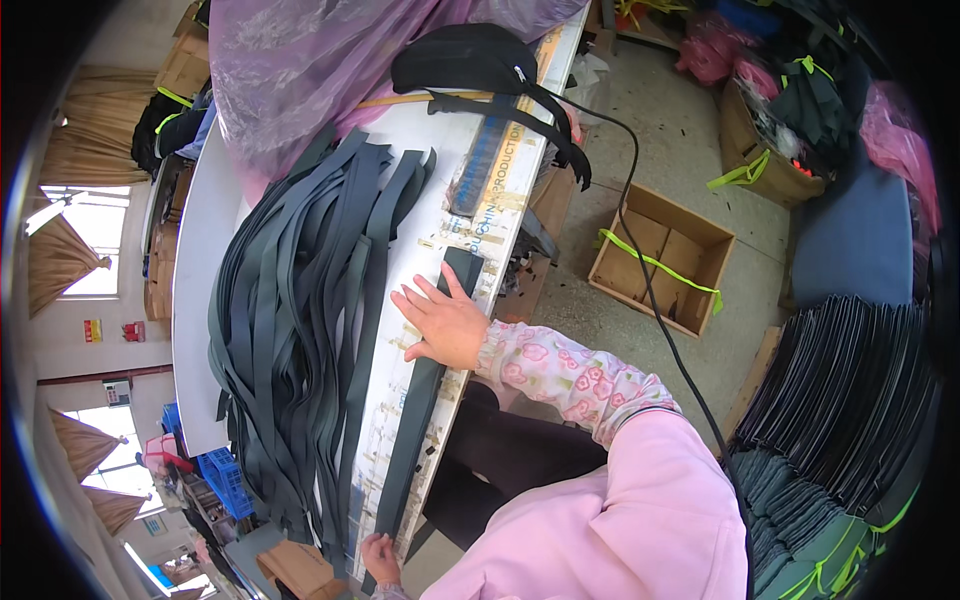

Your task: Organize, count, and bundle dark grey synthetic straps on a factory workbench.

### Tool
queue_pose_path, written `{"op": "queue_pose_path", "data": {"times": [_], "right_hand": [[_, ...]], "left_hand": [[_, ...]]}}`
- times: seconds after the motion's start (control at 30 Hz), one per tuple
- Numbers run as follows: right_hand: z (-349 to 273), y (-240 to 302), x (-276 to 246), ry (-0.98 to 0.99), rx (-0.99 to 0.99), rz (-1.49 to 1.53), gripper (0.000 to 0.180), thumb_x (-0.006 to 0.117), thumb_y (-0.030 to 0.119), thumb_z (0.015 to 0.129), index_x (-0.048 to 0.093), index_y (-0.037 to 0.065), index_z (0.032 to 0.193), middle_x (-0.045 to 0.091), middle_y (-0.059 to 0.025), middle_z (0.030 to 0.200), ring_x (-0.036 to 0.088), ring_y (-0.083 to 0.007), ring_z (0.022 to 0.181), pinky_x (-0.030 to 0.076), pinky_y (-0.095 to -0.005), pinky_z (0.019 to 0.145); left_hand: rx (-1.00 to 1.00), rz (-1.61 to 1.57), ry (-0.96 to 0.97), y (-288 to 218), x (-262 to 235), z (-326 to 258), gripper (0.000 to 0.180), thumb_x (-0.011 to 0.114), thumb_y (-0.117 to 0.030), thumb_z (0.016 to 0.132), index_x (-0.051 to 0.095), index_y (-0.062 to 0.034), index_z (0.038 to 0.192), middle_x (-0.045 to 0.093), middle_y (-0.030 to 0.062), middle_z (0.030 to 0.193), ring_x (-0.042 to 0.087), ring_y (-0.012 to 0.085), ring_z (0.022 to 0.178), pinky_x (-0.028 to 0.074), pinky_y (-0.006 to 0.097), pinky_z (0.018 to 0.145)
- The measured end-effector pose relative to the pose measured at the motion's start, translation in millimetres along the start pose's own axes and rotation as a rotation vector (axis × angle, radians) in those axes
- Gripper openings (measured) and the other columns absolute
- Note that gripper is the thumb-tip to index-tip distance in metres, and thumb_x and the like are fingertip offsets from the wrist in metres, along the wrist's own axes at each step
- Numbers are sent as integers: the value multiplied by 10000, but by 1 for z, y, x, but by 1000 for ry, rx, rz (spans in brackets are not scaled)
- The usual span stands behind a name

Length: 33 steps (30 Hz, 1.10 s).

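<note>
A long dark grey-green fabric strip (pixel 415 440) lies flat along the right edge of the white table (pixel 385 345). My right hand (pixel 445 325) rests on its upper part, palm down, with fingers spread. At the bottom of the view, my left hand (pixel 380 558) has its fingers curled at the strip's lower end. A thick bundle of similar strips (pixel 300 300) is spread lengthwise on the table, left of my hands. Above my right hand, a dark block or folded piece (pixel 462 268) touches the strip's upper part.
A black cloth bag (pixel 465 62) and purple plastic sheeting (pixel 290 80) occupy the table's far end. A black cable (pixel 635 180) hangs past its right side. An open wooden box (pixel 665 260) stands on the floor. Stacked dark panels (pixel 840 390) are at the right.
</note>
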State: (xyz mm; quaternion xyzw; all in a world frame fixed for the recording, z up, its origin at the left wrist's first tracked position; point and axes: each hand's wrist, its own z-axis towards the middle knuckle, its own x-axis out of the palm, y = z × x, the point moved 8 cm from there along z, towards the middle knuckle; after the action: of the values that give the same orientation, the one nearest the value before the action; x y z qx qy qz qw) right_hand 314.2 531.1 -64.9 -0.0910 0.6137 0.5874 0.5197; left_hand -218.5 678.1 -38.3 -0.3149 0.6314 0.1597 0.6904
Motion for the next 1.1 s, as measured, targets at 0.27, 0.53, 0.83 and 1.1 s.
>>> {"op": "queue_pose_path", "data": {"times": [0.27,0.53,0.83,1.1], "right_hand": [[-6,-8,-1,-91,42,7,919,597,589,859,284,15,1505,439,-179,1471,309,-306,1442,79,-532,1208],[6,-12,8,-88,-25,146,843,704,416,850,330,-1,1480,496,-226,1401,435,-356,1343,173,-576,1158],[8,-66,-20,-284,152,704,312,604,-6,945,643,12,1254,680,-37,1063,613,-76,947,466,-195,852],[-4,123,-2,-150,-103,510,209,634,64,957,691,24,1155,641,-6,898,578,-70,811,475,-196,770]], "left_hand": [[-39,-9,-10,-3,1,-1,124,731,10,785,693,-50,887,656,153,984,618,338,938,502,401,830],[-102,54,-40,10,2,-15,73,694,-79,850,706,-17,887,679,171,1001,632,356,943,504,412,837],[-36,-123,-216,1,-1,-2,131,735,-43,783,697,-64,906,652,87,1009,599,305,955,484,388,852],[-25,-282,-372,15,0,-20,195,726,-3,735,719,-96,905,649,54,1002,575,279,980,463,378,876]]}}
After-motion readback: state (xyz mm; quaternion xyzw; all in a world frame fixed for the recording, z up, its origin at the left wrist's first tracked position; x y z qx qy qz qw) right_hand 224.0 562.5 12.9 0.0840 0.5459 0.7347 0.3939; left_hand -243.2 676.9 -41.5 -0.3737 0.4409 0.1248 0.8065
